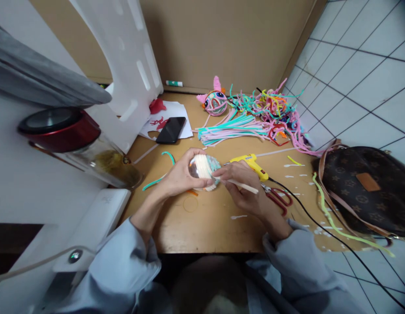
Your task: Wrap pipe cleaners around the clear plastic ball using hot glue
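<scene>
Flask (100, 159): I see it at 9 o'clock from the ball, clear glass under a red and black lid.
Phone (171, 130): dark, at 10 o'clock, partly on white paper.
Left hand (182, 174): at 9 o'clock, thumb and fingers curved round the ball.
Ball (205, 168): in the left hand, above the near middle of the table; I make out cream bands, with teal and white on its right.
Bird-like ornament (216, 104): at 12 o'clock, pink-trimmed.
Stem bundle (233, 130): pink and teal, at 1 o'clock.
Right hand (243, 174): at 3 o'clock, fingers pinching a pale strip (244, 186); I cannot tell whether the strip joins the ball.
Glue gun (253, 165): yellow, at 3 o'clock, just beyond the right hand.
Scissors (270, 192): red-handled, towards 4 o'clock.
Bag (369, 187): brown, far out at 3 o'clock.
</scene>
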`<state>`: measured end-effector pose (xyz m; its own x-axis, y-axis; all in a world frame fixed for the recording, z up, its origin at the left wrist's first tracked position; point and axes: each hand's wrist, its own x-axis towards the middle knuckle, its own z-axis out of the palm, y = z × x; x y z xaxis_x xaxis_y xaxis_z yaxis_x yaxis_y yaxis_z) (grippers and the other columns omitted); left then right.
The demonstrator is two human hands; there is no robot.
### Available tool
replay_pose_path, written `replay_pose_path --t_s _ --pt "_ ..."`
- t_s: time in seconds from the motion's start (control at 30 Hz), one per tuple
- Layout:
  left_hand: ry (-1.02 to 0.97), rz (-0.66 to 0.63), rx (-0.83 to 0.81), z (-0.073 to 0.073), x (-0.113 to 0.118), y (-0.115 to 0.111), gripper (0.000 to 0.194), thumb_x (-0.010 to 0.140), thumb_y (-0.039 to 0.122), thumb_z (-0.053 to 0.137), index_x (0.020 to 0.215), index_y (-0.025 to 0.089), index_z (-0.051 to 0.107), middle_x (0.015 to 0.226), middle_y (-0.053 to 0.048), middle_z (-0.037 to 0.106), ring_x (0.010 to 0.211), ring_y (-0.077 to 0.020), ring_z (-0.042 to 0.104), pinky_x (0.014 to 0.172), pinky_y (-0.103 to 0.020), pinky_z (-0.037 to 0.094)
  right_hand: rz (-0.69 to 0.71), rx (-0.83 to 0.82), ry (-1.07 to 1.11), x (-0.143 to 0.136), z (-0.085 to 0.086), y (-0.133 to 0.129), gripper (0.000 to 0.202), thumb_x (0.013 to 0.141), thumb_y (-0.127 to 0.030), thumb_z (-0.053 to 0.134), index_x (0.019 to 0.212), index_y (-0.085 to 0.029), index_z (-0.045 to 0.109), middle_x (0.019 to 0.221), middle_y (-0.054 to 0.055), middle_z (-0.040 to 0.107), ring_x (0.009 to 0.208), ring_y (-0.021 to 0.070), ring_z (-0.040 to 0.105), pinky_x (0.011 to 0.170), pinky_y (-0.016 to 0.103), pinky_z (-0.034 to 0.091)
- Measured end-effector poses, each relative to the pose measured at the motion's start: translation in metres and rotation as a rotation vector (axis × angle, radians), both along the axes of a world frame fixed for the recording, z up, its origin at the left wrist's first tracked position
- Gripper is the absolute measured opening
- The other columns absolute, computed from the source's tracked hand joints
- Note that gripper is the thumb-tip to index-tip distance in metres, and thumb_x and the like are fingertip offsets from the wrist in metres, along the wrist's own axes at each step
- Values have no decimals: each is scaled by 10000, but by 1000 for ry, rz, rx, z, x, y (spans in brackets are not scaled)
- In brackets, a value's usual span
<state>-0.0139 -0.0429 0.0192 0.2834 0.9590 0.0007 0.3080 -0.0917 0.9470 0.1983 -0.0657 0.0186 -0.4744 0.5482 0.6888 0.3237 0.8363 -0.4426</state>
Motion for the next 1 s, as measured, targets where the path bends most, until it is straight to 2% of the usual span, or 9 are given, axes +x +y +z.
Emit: replay_pose_path --t_s 0.37,0.6,0.87,1.0 --pt "2 -14 -17 1 0 0 760 533 384 818 1182 196 470 892 26 534 714 -126 490 649 -248 428 -4 40 -1 -3 2 -1 105 967 -161 508 938 -241 569 956 26 759 866 177 676 772 344 478" --pt "15 -20 15 2 -1 1 757 536 426 830 1167 203 477 894 22 533 732 -135 488 650 -242 420 3 6 -21 -2 1 -1 114 985 -207 483 957 -250 584 954 32 752 881 190 672 786 357 481" --pt "-31 -24 19 -2 -3 4 775 521 431 839 1164 184 485 925 6 552 759 -140 502 654 -238 447 2 -7 -46 -3 0 -1 139 993 -226 452 943 -254 579 948 46 747 872 197 665 781 367 489" --pt "-64 -28 -4 -5 -4 5 739 569 486 828 1156 196 486 918 8 562 737 -133 511 647 -237 454 20 11 -30 -3 -1 0 122 981 -188 460 944 -247 561 961 55 745 886 196 663 774 366 494"
